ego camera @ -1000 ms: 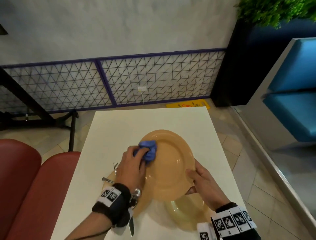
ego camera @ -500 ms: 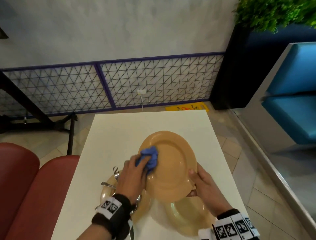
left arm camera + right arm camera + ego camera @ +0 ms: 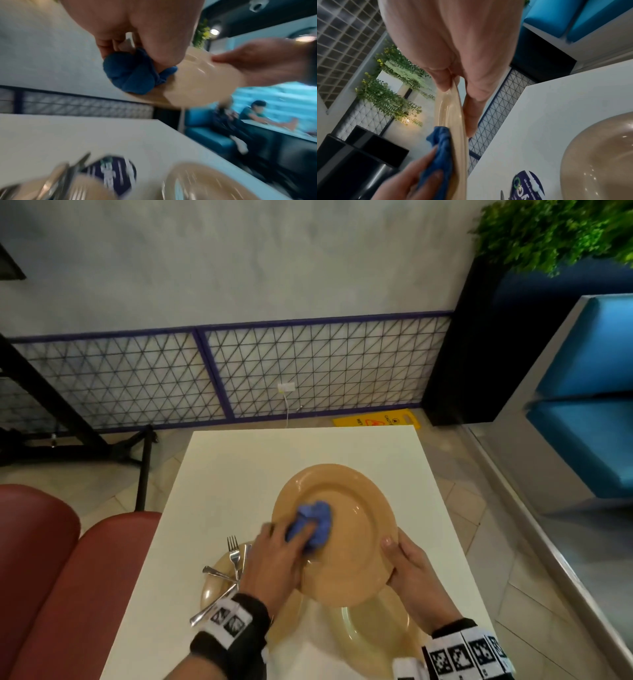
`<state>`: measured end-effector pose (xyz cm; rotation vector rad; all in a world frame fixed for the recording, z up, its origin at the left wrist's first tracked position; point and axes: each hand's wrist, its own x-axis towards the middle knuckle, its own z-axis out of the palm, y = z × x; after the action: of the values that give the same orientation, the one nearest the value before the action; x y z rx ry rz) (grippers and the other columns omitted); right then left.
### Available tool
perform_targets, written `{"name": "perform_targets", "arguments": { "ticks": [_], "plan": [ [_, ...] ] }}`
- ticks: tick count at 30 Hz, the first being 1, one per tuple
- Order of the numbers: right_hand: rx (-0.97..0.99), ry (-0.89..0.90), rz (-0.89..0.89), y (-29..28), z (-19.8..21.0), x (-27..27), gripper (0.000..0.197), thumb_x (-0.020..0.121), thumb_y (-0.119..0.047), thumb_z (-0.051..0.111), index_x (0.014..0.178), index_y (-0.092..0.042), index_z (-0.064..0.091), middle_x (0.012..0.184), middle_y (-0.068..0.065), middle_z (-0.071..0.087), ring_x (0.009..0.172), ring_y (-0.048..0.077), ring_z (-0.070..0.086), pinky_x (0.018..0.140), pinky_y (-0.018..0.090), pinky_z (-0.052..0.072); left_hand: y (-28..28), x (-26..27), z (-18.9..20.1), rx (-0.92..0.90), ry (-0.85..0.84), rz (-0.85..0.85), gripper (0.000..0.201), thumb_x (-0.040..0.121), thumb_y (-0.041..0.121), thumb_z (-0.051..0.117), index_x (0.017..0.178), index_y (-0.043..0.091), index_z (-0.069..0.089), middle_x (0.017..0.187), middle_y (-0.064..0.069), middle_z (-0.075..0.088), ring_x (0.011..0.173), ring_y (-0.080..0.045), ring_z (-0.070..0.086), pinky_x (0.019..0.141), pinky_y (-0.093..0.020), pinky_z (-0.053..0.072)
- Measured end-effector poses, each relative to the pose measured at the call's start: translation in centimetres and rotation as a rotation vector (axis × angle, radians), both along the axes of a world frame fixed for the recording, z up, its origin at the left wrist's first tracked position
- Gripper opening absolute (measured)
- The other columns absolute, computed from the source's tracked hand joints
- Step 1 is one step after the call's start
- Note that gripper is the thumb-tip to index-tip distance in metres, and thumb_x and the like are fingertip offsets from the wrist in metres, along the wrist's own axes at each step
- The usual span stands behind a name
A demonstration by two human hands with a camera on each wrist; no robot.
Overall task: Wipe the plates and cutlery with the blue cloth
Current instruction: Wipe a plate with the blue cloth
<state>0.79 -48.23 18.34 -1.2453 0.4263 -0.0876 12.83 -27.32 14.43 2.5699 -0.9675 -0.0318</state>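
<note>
- Right up close: right hand [image 3: 409, 568] clamping the near right rim of the raised tan round glossy plate [image 3: 346, 542], thumb on the face, fingers underneath.
- Held clear of the white square table [image 3: 239, 474], tilted, face up toward the head camera, far rim highest.
- Just left: left hand [image 3: 274, 559] bunched around the crumpled blue cloth [image 3: 313, 523], pressing it onto the left half of the plate's well.
- Cloth ahead of the left knuckles and toward the plate's centre; wiping hand plainly the nearer of the two to the unwiped far and right parts of the well, so a likely sweep runs away and to the right.
- Underneath: a second tan plate [image 3: 376, 635] flat on the table below the right wrist.
- Off to the left: a third tan plate [image 3: 214, 587] carrying the silver metal cutlery [image 3: 226, 573], a fork's tines pointing away, handles crossed; not yet in hand.
- No long axis on a round plate worth calling.
- Farther out: a dark round sticker [image 3: 113, 174] on the tabletop, blurred.
</note>
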Motion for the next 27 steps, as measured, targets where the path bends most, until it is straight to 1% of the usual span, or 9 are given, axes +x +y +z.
{"name": "perform_targets", "arguments": {
  "ticks": [3,5,9,13,15,17,21,24,27],
  "plan": [
    [-0.031,0.006,0.02,1.7,0.0,0.7,0.032,0.106,-0.017,0.038,0.13,-0.02,0.059,0.123,0.006,0.07,0.117,0.026,0.065,0.1,0.047,0.051,-2.8,1.7,2.5,-0.104,0.032,0.18,0.059,0.101,0.032,0.04,0.158,0.035,0.025,0.153,-0.006,0.036,0.126,-0.029,0.042,0.097,-0.042,0.05],
    [-0.031,-0.011,-0.005,2.1,0.5,1.6,0.033,0.107,-0.014,0.036,0.129,-0.019,0.06,0.124,0.007,0.07,0.118,0.026,0.064,0.101,0.045,0.05,-5.5,-0.3,3.9,-0.2,0.024,0.125,0.058,0.103,0.032,0.041,0.159,0.034,0.025,0.157,-0.008,0.034,0.132,-0.03,0.04,0.104,-0.04,0.046],
    [0.105,-0.034,-0.094,0.2,2.0,1.9,0.033,0.106,-0.012,0.035,0.126,-0.012,0.061,0.12,0.011,0.071,0.115,0.026,0.067,0.102,0.04,0.051,-6.6,-5.4,2.6,-0.215,0.013,-0.107,0.056,0.094,0.031,0.046,0.15,0.031,0.04,0.141,-0.005,0.049,0.108,-0.024,0.056,0.083,-0.031,0.057],
    [0.178,0.005,-0.091,-1.3,2.0,0.0,0.033,0.104,-0.017,0.038,0.127,-0.009,0.06,0.12,0.015,0.07,0.114,0.032,0.067,0.1,0.048,0.052,-1.9,-2.7,0.2,-0.051,-0.02,-0.176,0.06,0.077,0.022,0.076,0.133,0.034,0.058,0.131,0.0,0.057,0.095,-0.024,0.06,0.07,-0.034,0.059],
    [0.088,0.039,-0.062,-0.6,1.3,-0.6,0.032,0.104,-0.019,0.039,0.127,-0.015,0.061,0.122,0.009,0.071,0.115,0.027,0.066,0.099,0.046,0.051,-0.8,-0.1,0.5,0.014,-0.006,0.009,0.057,0.089,0.024,0.067,0.143,0.034,0.051,0.138,-0.004,0.053,0.104,-0.026,0.056,0.073,-0.037,0.057],
    [0.011,0.059,-0.017,0.9,0.8,-0.4,0.031,0.105,-0.021,0.039,0.126,-0.021,0.062,0.122,0.006,0.071,0.114,0.025,0.067,0.098,0.048,0.052,-2.1,1.4,1.7,-0.065,0.022,0.147,0.058,0.102,0.03,0.049,0.156,0.036,0.031,0.151,-0.006,0.039,0.121,-0.026,0.047,0.087,-0.038,0.054],
    [-0.012,0.029,-0.028,2.1,0.8,1.4,0.035,0.108,-0.019,0.035,0.133,-0.023,0.059,0.128,0.004,0.068,0.122,0.023,0.062,0.107,0.048,0.044,-7.0,-2.5,4.3,-0.275,0.007,0.017,0.055,0.102,0.04,0.034,0.156,0.034,0.029,0.15,-0.006,0.04,0.121,-0.026,0.049,0.094,-0.037,0.052],
    [-0.069,0.021,-0.127,0.3,1.1,1.7,0.033,0.108,-0.021,0.035,0.126,-0.019,0.063,0.121,0.006,0.071,0.117,0.025,0.065,0.107,0.05,0.044,-6.2,-5.8,2.5,-0.231,0.028,-0.129,0.054,0.096,0.036,0.042,0.15,0.035,0.036,0.14,0.0,0.047,0.111,-0.024,0.056,0.085,-0.032,0.055],
    [-0.06,0.052,-0.209,-0.9,1.3,1.0,0.028,0.106,-0.027,0.04,0.114,-0.018,0.066,0.111,0.013,0.073,0.108,0.035,0.068,0.1,0.058,0.049,-2.2,-3.8,0.6,-0.104,-0.03,-0.116,0.064,0.081,0.023,0.066,0.139,0.042,0.046,0.128,0.005,0.052,0.1,-0.025,0.058,0.079,-0.035,0.055]
  ]
}}
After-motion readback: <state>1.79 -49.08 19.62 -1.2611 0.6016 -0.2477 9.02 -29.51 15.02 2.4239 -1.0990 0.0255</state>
